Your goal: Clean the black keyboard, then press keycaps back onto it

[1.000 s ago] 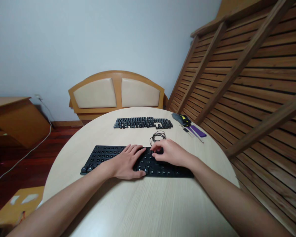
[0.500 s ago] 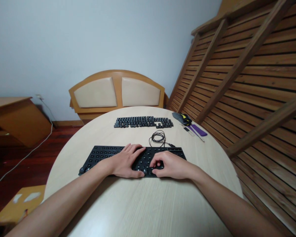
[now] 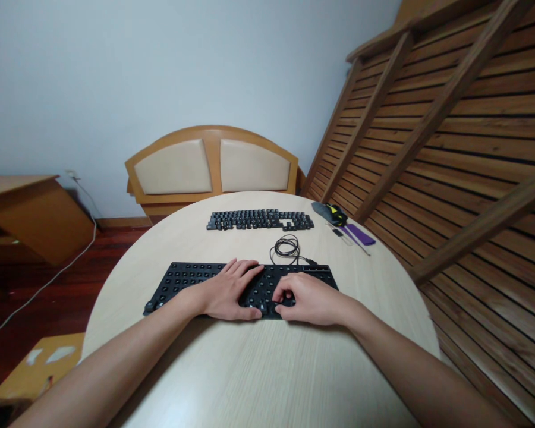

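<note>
Left hand (image 3: 232,291) and right hand (image 3: 307,299): two, mid-dial
Black keyboard (image 3: 264,285): one, mid-dial
Loose keycaps (image 3: 254,219): one bank at 12 o'clock, keys too small to count
Coiled black cable (image 3: 287,256): one, near 12
Purple strip (image 3: 361,234): one, at 2
Round table (image 3: 258,368): one
Headboard (image 3: 215,160): one, beyond 12
Cream panels (image 3: 255,166): two, set in it
Slatted wooden panel (image 3: 428,184): one, at 2
Desk (image 3: 35,223): one, at 10

Keyboard (image 3: 182,280) partly hidden by left grip (image 3: 229,294), by right grip (image 3: 310,297) (its hold unclear), keycaps (image 3: 245,219) too small to read
</note>
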Available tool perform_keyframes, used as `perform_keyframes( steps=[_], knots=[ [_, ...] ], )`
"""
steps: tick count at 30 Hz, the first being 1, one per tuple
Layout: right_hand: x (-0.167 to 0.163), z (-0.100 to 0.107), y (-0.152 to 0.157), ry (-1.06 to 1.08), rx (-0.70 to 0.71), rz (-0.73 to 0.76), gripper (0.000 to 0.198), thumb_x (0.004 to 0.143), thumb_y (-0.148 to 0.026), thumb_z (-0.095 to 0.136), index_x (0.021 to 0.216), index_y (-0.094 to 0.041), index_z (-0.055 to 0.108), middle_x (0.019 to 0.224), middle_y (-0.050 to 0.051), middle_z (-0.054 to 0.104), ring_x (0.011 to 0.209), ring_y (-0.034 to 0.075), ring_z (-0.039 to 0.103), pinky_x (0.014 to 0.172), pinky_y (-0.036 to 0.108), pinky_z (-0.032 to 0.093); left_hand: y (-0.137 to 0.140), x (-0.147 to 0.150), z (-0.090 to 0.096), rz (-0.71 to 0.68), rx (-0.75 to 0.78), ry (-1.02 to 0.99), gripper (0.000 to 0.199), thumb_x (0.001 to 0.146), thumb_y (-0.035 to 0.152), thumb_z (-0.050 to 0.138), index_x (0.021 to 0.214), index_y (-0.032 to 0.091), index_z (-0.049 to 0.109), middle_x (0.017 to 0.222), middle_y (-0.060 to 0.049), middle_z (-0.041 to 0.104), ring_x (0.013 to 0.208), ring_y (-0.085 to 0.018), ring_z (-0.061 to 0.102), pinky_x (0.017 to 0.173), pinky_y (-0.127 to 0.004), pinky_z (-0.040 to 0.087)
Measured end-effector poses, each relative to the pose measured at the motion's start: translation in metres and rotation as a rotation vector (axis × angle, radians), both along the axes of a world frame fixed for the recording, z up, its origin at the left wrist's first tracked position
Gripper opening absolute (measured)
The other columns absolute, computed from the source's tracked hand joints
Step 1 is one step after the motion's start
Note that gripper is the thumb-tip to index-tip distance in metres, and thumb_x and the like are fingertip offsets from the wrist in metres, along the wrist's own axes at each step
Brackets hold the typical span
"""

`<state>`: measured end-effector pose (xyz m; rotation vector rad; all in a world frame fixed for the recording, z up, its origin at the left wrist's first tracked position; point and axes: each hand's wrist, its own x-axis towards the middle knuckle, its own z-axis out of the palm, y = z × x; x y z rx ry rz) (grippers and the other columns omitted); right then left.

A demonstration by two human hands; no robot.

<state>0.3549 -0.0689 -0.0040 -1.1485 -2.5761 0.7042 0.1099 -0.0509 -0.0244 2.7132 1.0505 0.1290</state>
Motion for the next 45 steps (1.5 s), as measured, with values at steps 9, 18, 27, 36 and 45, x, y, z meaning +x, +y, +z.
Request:
perform_keyframes(
  steps=[9, 18, 27, 36, 45],
  knots=[
    [-0.001, 0.004, -0.005, -0.024, 0.090, 0.051, 0.019, 0.075, -0.021, 0.067, 0.092, -0.023, 0.076, 0.084, 0.000, 0.075, 0.078, 0.018, 0.065, 0.072, 0.027, 0.041, 0.000, 0.001, 0.001, 0.003, -0.012, 0.005, 0.097, 0.080, 0.068, 0.061, 0.154, 0.018, 0.024, 0.156, -0.019, 0.033, 0.143, -0.040, 0.032, 0.119, -0.062, 0.017],
    [-0.007, 0.002, -0.011, -0.019, 0.114, 0.038, 0.016, 0.076, -0.020, 0.066, 0.090, -0.018, 0.076, 0.091, 0.005, 0.074, 0.084, 0.020, 0.066, 0.078, 0.028, 0.046, 0.001, -0.001, -0.001, -0.005, -0.006, -0.028, 0.097, 0.080, 0.067, 0.062, 0.155, 0.019, 0.024, 0.156, -0.018, 0.034, 0.144, -0.039, 0.031, 0.121, -0.061, 0.016],
    [-0.009, 0.003, -0.011, -0.065, 0.133, 0.049, 0.011, 0.080, -0.023, 0.068, 0.087, -0.019, 0.076, 0.090, 0.005, 0.074, 0.087, 0.022, 0.066, 0.077, 0.029, 0.044, -0.005, 0.003, 0.005, 0.012, -0.030, -0.022, 0.095, 0.084, 0.076, 0.050, 0.155, 0.019, 0.025, 0.155, -0.019, 0.034, 0.144, -0.039, 0.030, 0.119, -0.064, 0.014],
    [-0.010, 0.002, -0.009, -0.048, 0.074, -0.013, 0.009, 0.078, -0.026, 0.073, 0.084, -0.021, 0.077, 0.083, 0.003, 0.072, 0.076, 0.018, 0.063, 0.066, 0.026, 0.039, -0.010, 0.013, -0.003, 0.110, 0.009, -0.041, 0.081, 0.094, 0.072, 0.034, 0.155, 0.019, 0.027, 0.152, -0.017, 0.038, 0.143, -0.035, 0.033, 0.120, -0.061, 0.014],
    [-0.008, -0.002, -0.006, -0.042, -0.012, -0.039, 0.013, 0.077, -0.029, 0.077, 0.088, -0.022, 0.079, 0.087, 0.003, 0.075, 0.080, 0.019, 0.066, 0.070, 0.027, 0.042, -0.014, 0.020, -0.006, 0.150, 0.044, -0.055, 0.085, 0.092, 0.075, 0.034, 0.155, 0.019, 0.027, 0.151, -0.017, 0.039, 0.142, -0.038, 0.033, 0.119, -0.063, 0.014]
  ],
)
